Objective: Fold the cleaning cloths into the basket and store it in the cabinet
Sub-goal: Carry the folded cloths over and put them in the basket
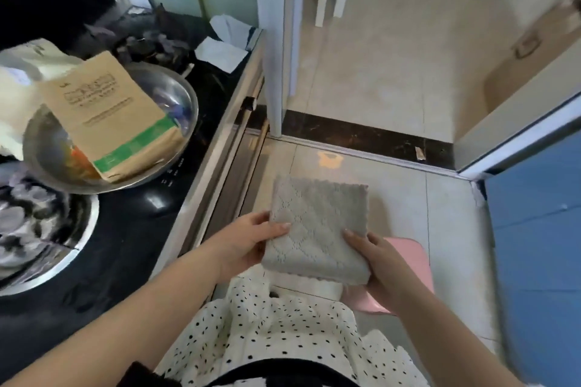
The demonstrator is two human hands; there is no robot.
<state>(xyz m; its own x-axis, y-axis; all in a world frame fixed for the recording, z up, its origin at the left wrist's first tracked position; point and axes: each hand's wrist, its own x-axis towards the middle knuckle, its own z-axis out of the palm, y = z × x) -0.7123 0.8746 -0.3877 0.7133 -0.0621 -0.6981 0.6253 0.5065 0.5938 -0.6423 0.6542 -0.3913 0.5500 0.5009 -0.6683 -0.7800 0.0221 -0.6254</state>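
Head view shows both hands out in front of the body, sharing a folded grey cloth with a raised diamond weave and a scalloped edge point(317, 231), held flat in the air over the pale tiled floor point(408, 207). The left hand point(251, 245) pinches the cloth's left edge, thumb lying on the top face. The right hand point(377, 264) grips the near right corner, thumb on top and fingers underneath. Neither hand carries anything else.

Just below the right hand and the cloth sits a pink smooth-rimmed container point(418, 264), most likely the basket, though only its rim and one side show, so I cannot tell what is inside. A pale scalloped fabric edge point(323, 285) peeks out beneath the cloth and may be another one already stacked.

By my reading the fold is finished and the step in hand is laying this cloth in. To do it well, keep both thumbs pressing so the layers do not slide apart, lower it level with the folded edge squared to the container's rim, and let go only once it rests flat.

To the left, a black glossy cooktop point(132, 229) carries a steel bowl point(185, 110) holding a brown paper bag with a green stripe point(103, 116). At the far right stands a blue cabinet front point(534, 214).
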